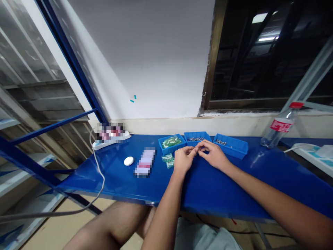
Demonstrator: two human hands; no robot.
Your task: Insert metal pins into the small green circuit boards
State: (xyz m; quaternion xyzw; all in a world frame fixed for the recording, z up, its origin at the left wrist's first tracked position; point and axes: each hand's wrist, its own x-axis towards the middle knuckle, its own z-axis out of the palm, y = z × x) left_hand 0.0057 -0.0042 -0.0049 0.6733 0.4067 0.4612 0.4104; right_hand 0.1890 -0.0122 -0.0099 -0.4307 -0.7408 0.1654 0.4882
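Above the blue table, my left hand (184, 158) and my right hand (212, 155) meet at the fingertips, both pinched. Whatever sits between them is too small to make out. Just beyond stand three blue bins: the left bin (171, 150) holds a green bag of pale pieces (171, 141), the middle bin (197, 134) holds small metal parts (195, 139), and the right bin (234, 149) has a few metal parts (221, 142) at its left end. A clear packet of pale green pieces (168, 160) lies beside my left hand, partly covered by it.
A phone-shaped blurred object (145, 162) and a white oval case (128, 161) lie on the blue table (111, 173) at left. A power strip (111, 140) with a cable (100, 187) is behind them. At right stand a red-capped plastic bottle (279, 126) and another power strip (312, 156).
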